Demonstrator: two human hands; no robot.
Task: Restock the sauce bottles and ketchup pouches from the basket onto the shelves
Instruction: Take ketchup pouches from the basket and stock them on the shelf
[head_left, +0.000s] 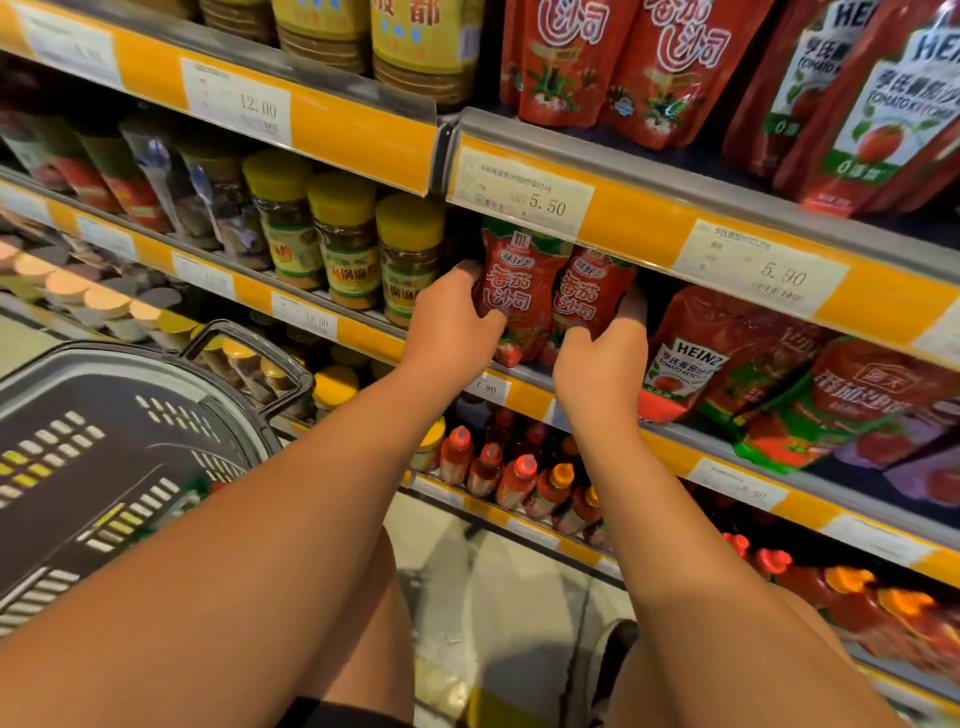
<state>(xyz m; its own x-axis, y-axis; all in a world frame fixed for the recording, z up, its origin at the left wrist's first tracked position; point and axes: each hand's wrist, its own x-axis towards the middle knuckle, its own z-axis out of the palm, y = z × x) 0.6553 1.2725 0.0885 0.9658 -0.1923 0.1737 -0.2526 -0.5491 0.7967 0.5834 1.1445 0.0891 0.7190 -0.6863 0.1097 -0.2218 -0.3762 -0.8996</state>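
Two red ketchup pouches stand side by side on the middle shelf (691, 441) under the 5.50 price tag. My left hand (449, 325) grips the left pouch (511, 283), fingers curled round its left edge. My right hand (602, 358) holds the right pouch (589, 291), thumb in front and fingers behind its right side. The dark plastic basket (104, 452) sits at the lower left, its visible floor bare.
Heinz and other red pouches (691, 358) lean on the same shelf to the right. Yellow-capped jars (345, 239) stand to the left. Red sauce bottles (514, 478) fill the shelf below. More pouches (623, 62) hang on the shelf above.
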